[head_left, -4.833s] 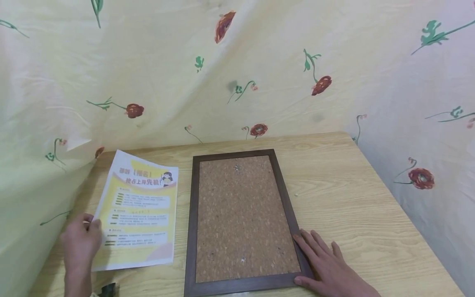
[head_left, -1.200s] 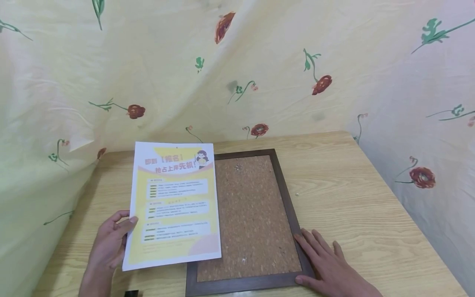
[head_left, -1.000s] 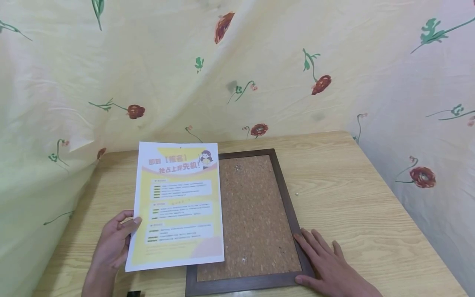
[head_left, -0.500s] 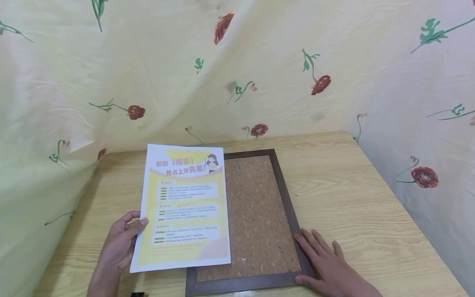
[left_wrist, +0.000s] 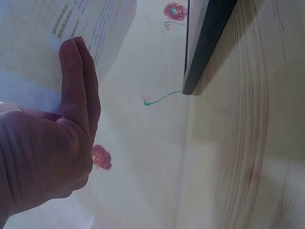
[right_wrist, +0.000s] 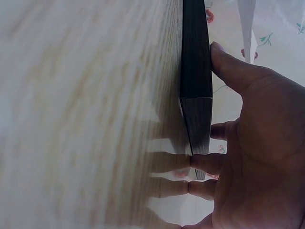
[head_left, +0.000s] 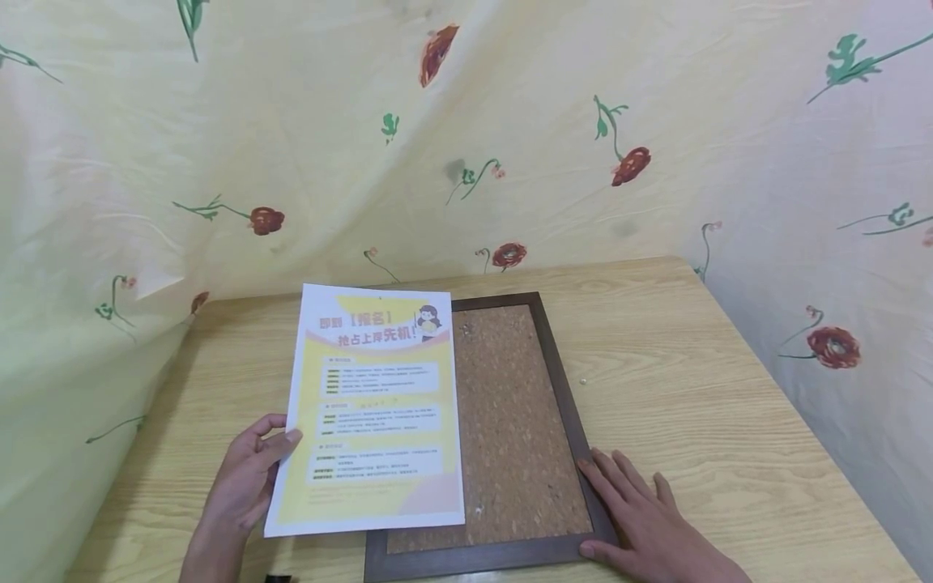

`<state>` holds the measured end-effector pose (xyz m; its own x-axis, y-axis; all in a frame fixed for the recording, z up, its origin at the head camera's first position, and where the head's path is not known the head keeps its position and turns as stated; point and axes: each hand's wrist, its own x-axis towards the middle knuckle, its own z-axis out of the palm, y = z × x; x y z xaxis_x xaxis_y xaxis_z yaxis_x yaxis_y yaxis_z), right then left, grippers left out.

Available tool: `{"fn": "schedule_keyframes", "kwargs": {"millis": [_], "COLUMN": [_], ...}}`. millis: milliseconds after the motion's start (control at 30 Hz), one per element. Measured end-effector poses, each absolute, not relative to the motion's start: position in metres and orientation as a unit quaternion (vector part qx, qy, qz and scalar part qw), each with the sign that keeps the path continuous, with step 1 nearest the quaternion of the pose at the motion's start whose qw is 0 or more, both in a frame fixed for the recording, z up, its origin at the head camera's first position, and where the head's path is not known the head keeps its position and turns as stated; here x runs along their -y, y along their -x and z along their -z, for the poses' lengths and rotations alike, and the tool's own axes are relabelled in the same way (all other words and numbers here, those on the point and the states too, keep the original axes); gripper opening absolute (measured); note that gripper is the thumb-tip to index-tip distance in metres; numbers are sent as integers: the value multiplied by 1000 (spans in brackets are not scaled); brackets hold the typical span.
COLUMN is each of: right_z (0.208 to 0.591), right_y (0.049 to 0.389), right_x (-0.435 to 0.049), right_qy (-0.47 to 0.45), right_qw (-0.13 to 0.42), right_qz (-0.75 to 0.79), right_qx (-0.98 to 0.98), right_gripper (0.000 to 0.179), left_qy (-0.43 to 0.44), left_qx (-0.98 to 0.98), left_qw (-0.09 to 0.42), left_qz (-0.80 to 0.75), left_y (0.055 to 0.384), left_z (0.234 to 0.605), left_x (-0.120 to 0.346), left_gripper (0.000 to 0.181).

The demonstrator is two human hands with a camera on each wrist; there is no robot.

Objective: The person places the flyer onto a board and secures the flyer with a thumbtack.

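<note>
My left hand [head_left: 244,474] pinches the left edge of a yellow-and-white printed poster [head_left: 379,461], thumb on the front. In the left wrist view the fingers [left_wrist: 76,86] lie against the back of the sheet, where print shows through. The poster is raised and overlaps the left part of a cork board [head_left: 521,421] with a dark brown frame. At the board's lower right corner rests my right hand [head_left: 649,518], fingers spread. In the right wrist view its thumb [right_wrist: 233,69] touches the frame [right_wrist: 196,52], and several fingertips reach down to the table beside it.
The board lies on a light wood-grain table [head_left: 678,389]. A small shiny speck [head_left: 582,381] sits right of the board, and part of a black object [head_left: 278,579] shows at the bottom edge. Flowered cloth [head_left: 328,146] hangs behind and along both sides.
My left hand has lifted the poster from the left side of the table and carried it right, over the board's left part, lately moving slowly. The right hand and the board stay in place.
</note>
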<state>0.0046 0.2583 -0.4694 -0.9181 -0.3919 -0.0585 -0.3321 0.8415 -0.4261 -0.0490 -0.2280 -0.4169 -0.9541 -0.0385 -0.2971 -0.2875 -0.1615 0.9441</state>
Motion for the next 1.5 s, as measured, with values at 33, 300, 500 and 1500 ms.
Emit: {"fn": "schedule_keyframes", "kwargs": {"millis": [33, 300, 500, 1500], "right_z": [470, 471, 471, 471], "right_y": [-5, -5, -6, -4], "right_x": [-258, -259, -259, -258], "right_qy": [189, 189, 189, 184], "right_qw": [71, 72, 70, 72], "right_qz": [210, 217, 216, 202], "right_qx": [-957, -955, -955, -959], "right_gripper": [89, 88, 88, 91], "left_qy": [128, 130, 108, 83], "left_qx": [-643, -641, -631, -611], "left_qw": [84, 91, 96, 139], "left_qz": [-751, -751, -762, -775], "left_y": [49, 50, 50, 57], "left_z": [417, 416, 417, 425], "left_x": [227, 221, 219, 191], "left_gripper": [11, 13, 12, 22]}}
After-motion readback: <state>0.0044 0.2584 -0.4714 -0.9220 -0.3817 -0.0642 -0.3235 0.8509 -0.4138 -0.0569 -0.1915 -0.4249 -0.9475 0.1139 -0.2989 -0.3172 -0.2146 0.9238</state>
